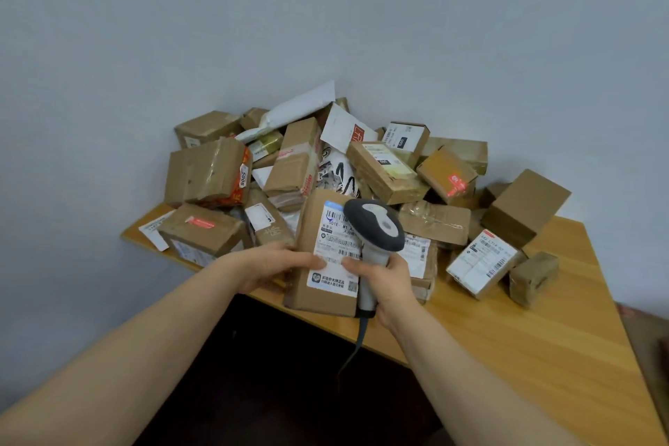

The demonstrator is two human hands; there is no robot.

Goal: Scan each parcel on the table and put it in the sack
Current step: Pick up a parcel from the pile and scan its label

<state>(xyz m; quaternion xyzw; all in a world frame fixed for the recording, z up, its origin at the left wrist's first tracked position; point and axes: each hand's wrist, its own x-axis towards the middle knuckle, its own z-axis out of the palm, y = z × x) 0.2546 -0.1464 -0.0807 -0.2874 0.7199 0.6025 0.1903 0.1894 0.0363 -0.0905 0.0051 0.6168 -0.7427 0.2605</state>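
Scanning step, at frame centre: your left hand (269, 266) grips the flat brown cardboard parcel (318, 257), your right hand (385, 281) clutches the grey handheld scanner (374, 228) over its white label (335, 250). Next, bag it; no sack visible.

Likely parcel sorting room, heaped parcels (325, 170), wooden table (525, 355), scanner (374, 228)
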